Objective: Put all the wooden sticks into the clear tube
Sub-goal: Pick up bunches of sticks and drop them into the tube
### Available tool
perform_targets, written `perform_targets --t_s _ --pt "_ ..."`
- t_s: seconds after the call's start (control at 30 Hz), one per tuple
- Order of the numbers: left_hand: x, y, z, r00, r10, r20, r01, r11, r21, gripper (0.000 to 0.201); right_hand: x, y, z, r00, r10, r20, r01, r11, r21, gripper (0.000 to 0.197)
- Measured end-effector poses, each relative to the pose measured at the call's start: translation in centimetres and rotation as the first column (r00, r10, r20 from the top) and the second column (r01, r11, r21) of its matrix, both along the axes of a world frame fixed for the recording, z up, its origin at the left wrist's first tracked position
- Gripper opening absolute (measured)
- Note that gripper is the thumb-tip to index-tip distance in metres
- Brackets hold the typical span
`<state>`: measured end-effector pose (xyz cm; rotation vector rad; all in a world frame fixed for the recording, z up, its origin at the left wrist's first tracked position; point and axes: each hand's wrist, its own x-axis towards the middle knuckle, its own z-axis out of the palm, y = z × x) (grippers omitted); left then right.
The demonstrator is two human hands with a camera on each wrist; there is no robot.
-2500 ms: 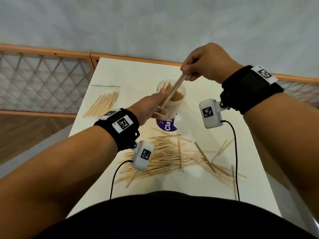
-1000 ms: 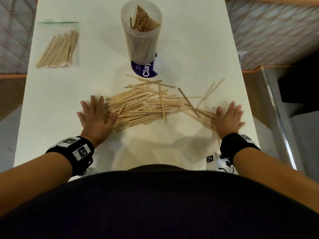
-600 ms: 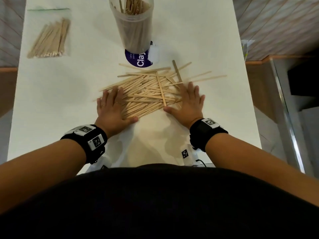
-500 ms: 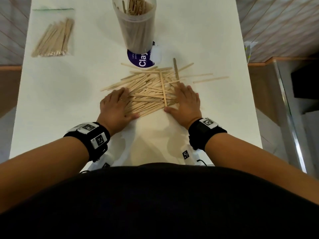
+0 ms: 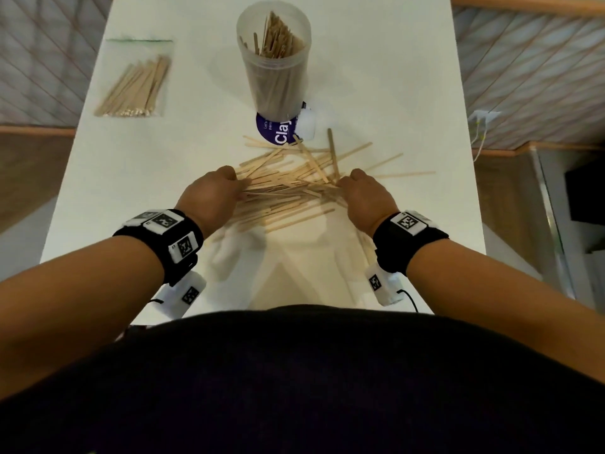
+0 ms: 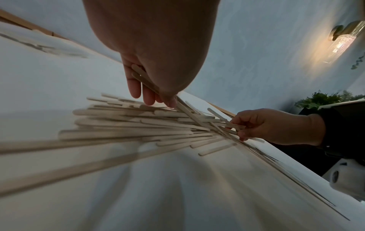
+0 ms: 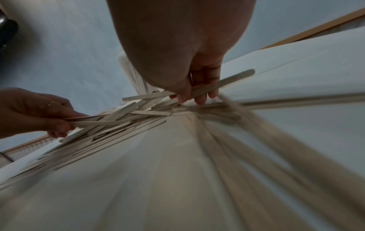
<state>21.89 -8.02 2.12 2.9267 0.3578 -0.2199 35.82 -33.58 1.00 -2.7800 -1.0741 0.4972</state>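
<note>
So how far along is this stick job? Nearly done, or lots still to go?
Partly done. The clear tube stands upright with a good bundle of sticks already inside. Right now the left hand and right hand each grip sticks at opposite ends of the loose pile on the table. Most of that pile still lies there, with a few strays to its right. A bag of sticks lies untouched at the far left.

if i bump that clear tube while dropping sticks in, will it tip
Probably fairly easily: the clear tube stands tall and narrow, with sticks leaning above its rim. It looks like thin plastic, so likely light. Neither hand steadies it now.
</note>
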Motion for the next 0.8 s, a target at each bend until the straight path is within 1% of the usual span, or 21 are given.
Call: perform_targets --t_s 0.03,0.1,0.17,0.23,0.27,0.33,0.37,0.47,0.53,0.6,0.67,0.73,0.8 --pt "0.0 -0.1 0.5 1.000 0.005 -0.012 -0.005 1.000 0.011 0.024 0.2 0.0 0.2 1.000 0.016 -0.003 -0.016 1.000 -0.021 0.039" --pt "-0.2 -0.2 1.2 0.997 -0.067 -0.024 0.067 0.998 0.020 0.020 0.4 0.1 0.7 0.999 0.040 -0.013 -0.040 0.998 -0.050 0.034" --pt "-0.5 0.1 1.9 0.992 -0.117 -0.038 0.119 0.990 0.072 0.032 0.7 0.0 0.9 0.999 0.052 -0.002 -0.052 0.994 -0.093 0.031" --pt "-0.6 0.4 2.5 0.988 -0.138 -0.069 0.146 0.980 0.134 0.033 1.0 -0.2 1.0 0.996 0.081 0.023 -0.076 0.985 -0.156 0.030" --pt "-0.7 0.5 2.9 0.987 -0.141 -0.079 0.152 0.974 0.167 0.032 1.1 -0.3 1.1 0.995 0.091 0.034 -0.084 0.981 -0.175 0.030" --pt "-0.9 0.7 3.4 0.989 -0.124 -0.081 0.137 0.976 0.167 0.031 1.3 -0.5 1.1 0.997 0.070 0.025 -0.065 0.984 -0.167 0.028" --pt "-1.2 0.9 3.7 0.992 -0.093 -0.080 0.104 0.983 0.150 0.032 1.4 -0.6 1.2 0.999 0.040 -0.002 -0.040 0.988 -0.146 0.030" --pt "-2.0 1.8 4.1 0.997 0.013 -0.070 -0.011 0.999 0.030 0.036 1.6 -0.9 1.8 0.988 -0.084 -0.133 0.076 0.995 -0.057 0.033" --pt "-2.4 2.3 4.3 0.997 0.037 -0.069 -0.042 0.996 -0.079 0.038 1.5 -1.1 2.4 0.968 -0.152 -0.199 0.163 0.986 0.040 0.026" --pt "-2.5 2.7 4.6 0.995 0.068 -0.077 -0.082 0.975 -0.205 0.035 1.2 -1.2 3.0 0.938 -0.206 -0.278 0.250 0.959 0.131 0.021" --pt "-2.2 2.5 5.0 0.988 0.131 -0.084 -0.152 0.921 -0.358 0.030 0.7 -0.9 3.7 0.900 -0.221 -0.375 0.319 0.921 0.223 0.021" --pt "-1.7 1.8 5.6 0.976 0.189 -0.112 -0.220 0.838 -0.500 0.026 0.1 -0.1 5.0 0.885 -0.208 -0.416 0.350 0.888 0.300 0.022" --pt "-1.1 1.2 6.1 0.971 0.201 -0.132 -0.239 0.747 -0.620 0.024 -0.4 1.2 6.6 0.842 -0.206 -0.498 0.429 0.816 0.387 0.023"
